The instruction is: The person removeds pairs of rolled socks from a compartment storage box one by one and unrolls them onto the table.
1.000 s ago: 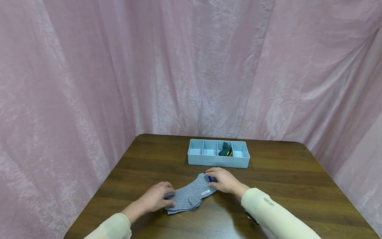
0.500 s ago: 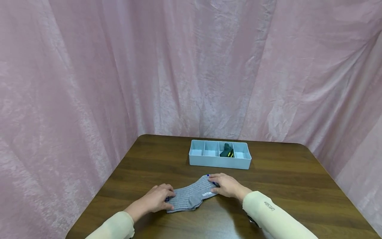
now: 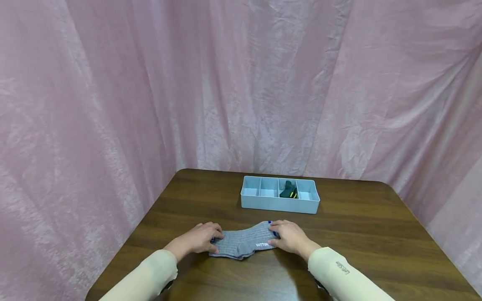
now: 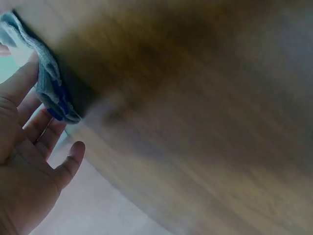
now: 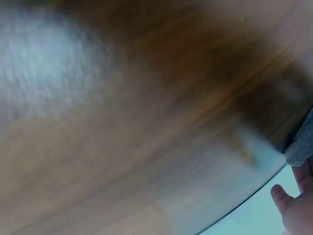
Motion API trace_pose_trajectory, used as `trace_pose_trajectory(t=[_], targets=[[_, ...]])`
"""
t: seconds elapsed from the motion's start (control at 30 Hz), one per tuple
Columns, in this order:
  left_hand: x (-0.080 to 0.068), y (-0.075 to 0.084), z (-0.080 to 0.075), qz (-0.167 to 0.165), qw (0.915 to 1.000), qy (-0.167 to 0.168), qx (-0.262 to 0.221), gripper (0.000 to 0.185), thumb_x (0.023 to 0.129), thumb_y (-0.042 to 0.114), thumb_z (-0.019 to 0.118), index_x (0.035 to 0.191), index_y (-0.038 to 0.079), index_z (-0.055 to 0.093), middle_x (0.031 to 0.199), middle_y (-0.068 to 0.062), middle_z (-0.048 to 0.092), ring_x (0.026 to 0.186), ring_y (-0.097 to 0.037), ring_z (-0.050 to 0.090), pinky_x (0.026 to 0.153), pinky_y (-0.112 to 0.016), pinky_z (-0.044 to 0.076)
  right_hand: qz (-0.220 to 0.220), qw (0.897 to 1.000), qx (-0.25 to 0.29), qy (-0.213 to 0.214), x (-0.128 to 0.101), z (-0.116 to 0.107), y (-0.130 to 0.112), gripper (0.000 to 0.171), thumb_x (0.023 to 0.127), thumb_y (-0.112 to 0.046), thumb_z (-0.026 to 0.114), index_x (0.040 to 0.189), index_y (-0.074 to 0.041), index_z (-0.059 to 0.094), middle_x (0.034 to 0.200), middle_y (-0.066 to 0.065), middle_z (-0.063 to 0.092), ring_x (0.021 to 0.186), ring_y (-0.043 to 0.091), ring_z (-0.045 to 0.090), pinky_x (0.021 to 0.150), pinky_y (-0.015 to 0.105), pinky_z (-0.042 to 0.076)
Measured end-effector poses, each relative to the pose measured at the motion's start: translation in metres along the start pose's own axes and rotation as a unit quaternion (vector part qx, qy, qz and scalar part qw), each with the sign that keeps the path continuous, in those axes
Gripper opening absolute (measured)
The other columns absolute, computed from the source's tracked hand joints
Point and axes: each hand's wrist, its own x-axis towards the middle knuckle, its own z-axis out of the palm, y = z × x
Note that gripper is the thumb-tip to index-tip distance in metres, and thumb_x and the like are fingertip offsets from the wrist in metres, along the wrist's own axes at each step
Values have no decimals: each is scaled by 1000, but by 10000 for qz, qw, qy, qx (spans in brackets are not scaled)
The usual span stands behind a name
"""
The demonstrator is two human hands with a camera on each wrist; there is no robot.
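Note:
A grey ribbed sock pair (image 3: pixel 242 244) with blue trim lies across the near part of the brown table (image 3: pixel 357 234). My left hand (image 3: pixel 197 240) rests with straight fingers on the sock's left end. In the left wrist view the left hand's fingers (image 4: pixel 22 90) touch the blue-edged sock end (image 4: pixel 49 85), and the thumb stands apart. My right hand (image 3: pixel 290 238) lies on the right end, by the blue cuff. The right wrist view is blurred and shows only a grey sock corner (image 5: pixel 301 147) and my thumb (image 5: pixel 279 195).
A light blue divided tray (image 3: pixel 280 204) stands behind the socks, toward the table's far edge. A dark rolled sock with yellow marks (image 3: pixel 288 190) sits in its third compartment from the left. Pink curtains close in the table on three sides.
The grey socks have turned from a slant to lie nearly level across the table. Both hands stayed on the ends, and the right hand came nearer to me.

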Motion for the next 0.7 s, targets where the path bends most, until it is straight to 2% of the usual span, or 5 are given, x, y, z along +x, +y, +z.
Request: trace_pose_trajectory(t=[0.17,0.4,0.6,0.7], targets=[[6,-5,-4,11,9999,-74,77,44,82,29,81,121,12,71,127,-3,60,123,-25,52,96,-49,42,227,9992,-117,311,-3,4,-4,47,85,-36,77,118,-3,71,123,13,66,118,34,58,102,50,42],[12,-14,-5,-53,10000,-52,17,45,84,27,80,125,10,69,132,-4,59,127,-27,49,102,-52,39,660,9971,-274,268,-10,7,-7,54,85,-48,74,119,-6,71,121,12,65,117,32,58,102,50,41],[18,-19,-4,-168,9997,87,-163,45,84,20,79,126,8,68,136,-6,58,129,-30,49,104,-55,35,673,9957,-505,383,-18,8,-15,54,82,-52,74,112,-7,73,110,11,64,107,31,60,92,51,45],[22,-21,-3,-214,9997,130,-67,43,84,17,79,125,9,69,137,-5,58,129,-30,49,104,-55,36,666,9951,-614,385,-22,10,-19,54,83,-54,73,109,-7,72,104,7,62,102,30,60,89,50,46]])
